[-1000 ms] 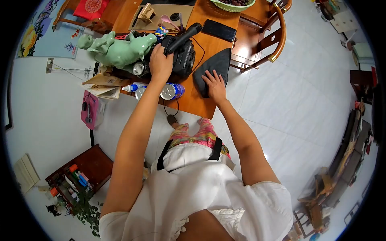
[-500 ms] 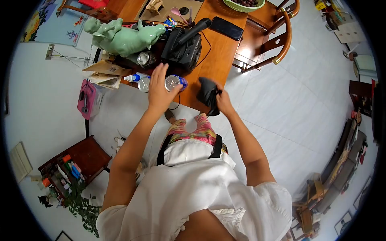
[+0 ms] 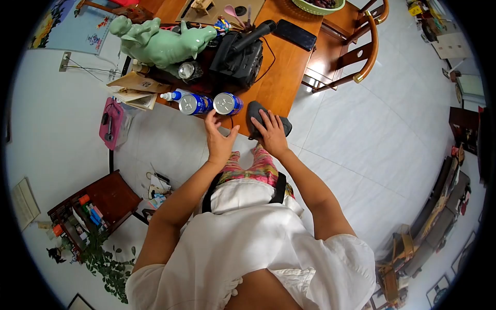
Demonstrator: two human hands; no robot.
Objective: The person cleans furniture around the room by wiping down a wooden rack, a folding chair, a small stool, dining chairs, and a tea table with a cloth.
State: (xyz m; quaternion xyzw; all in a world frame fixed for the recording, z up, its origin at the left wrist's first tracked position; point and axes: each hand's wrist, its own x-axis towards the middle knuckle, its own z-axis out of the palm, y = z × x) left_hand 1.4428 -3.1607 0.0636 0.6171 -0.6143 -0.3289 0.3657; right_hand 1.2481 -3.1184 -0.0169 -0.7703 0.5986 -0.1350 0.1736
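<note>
Two blue cans with silver lids stand near the table's front edge, one can (image 3: 227, 104) beside the other can (image 3: 195, 104). My left hand (image 3: 220, 139) is just in front of the cans, thumb and fingers apart, holding nothing. A dark grey cloth (image 3: 256, 111) lies at the table's corner. On top of it rests my right hand (image 3: 271, 133), palm down with the fingers spread.
Behind the cans stand a green ceramic figure (image 3: 165, 45) and a black device (image 3: 240, 64). A black phone (image 3: 295, 35) lies on the wooden table (image 3: 283, 72). Paper bags (image 3: 135, 89) are at the left edge, a wooden chair (image 3: 369, 62) at the right.
My left hand has drawn back from the cans toward my body. The cloth, earlier gripped and lifted by my right hand, now lies on the table under its spread fingers.
</note>
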